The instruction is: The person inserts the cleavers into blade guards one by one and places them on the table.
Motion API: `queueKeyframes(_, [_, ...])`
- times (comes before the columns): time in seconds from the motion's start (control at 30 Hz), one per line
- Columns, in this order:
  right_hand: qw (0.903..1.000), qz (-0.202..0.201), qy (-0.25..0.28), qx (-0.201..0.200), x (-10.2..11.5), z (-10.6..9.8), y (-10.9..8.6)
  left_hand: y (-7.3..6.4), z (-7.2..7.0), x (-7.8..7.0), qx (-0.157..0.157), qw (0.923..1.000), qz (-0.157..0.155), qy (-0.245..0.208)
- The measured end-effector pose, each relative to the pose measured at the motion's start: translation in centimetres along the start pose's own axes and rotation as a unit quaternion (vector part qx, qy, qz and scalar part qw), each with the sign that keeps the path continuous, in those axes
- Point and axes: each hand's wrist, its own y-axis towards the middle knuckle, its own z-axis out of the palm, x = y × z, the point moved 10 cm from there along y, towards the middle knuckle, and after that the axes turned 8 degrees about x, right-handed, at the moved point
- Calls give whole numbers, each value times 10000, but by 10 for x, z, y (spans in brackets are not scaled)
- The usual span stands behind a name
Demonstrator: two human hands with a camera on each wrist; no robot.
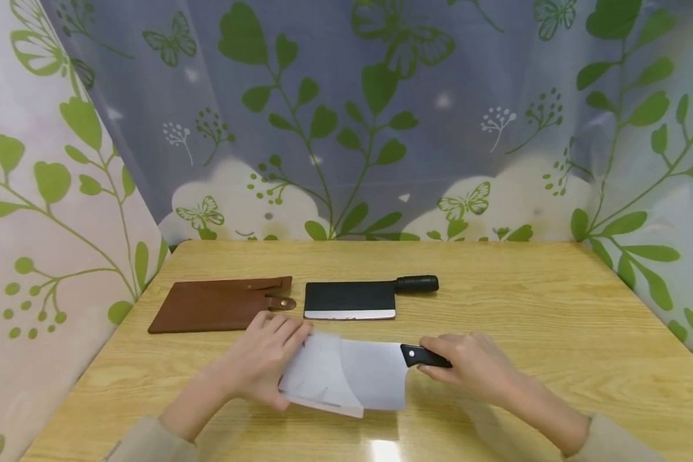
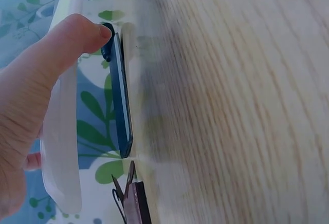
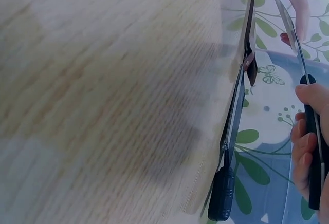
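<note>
A cleaver with a bright metal blade (image 1: 375, 375) is held level above the table. My right hand (image 1: 476, 362) grips its black handle (image 1: 424, 356), the thumb lying along it in the right wrist view. Over the left part of the blade lies a translucent white blade cover (image 1: 320, 375). My left hand (image 1: 268, 353) holds this cover at its far left end, fingers on the upper edge and thumb below. In the left wrist view the thumb crosses the cover's edge (image 2: 61, 147). The covered end of the blade is hard to make out.
Behind my hands a second cleaver (image 1: 349, 296), dark with a bright cutting edge and black handle, lies flat. Left of it lies a brown leather sheath (image 1: 208, 308) with a snap strap. A patterned curtain (image 1: 335, 128) hangs behind the wooden table (image 1: 531, 289).
</note>
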Motion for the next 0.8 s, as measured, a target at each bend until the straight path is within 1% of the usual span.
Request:
queueKeyframes(0.1, [10000, 9, -58, 19, 4, 2, 3, 7, -2, -6, -105, 9999, 72, -98])
queueKeyframes(0.17, [9998, 130, -31, 120, 4, 5, 7, 13, -4, -10, -189, 9996, 117, -147])
queueKeyframes(0.27, [9989, 331, 15, 327, 3, 12, 11, 19, -3, -15, -226, 9994, 164, -200])
queueKeyframes(0.33, [9979, 480, 60, 436, 2, 16, 11, 20, -1, -16, -211, 9995, 162, -153])
queueKeyframes(0.4, [9974, 552, 77, 463, 2, 18, 10, 19, 0, -18, -200, 9996, 157, -119])
queueKeyframes(0.53, [9957, 729, 192, 537, 1, 18, 12, 20, -1, -18, -212, 9997, 128, -51])
queueKeyframes(0.7, [9958, 705, 272, 521, 3, 18, 20, 25, -2, -18, -84, 9999, 97, -93])
queueKeyframes(0.8, [9955, 700, 277, 568, 3, 20, 22, 25, -1, -18, 30, 10000, 74, -54])
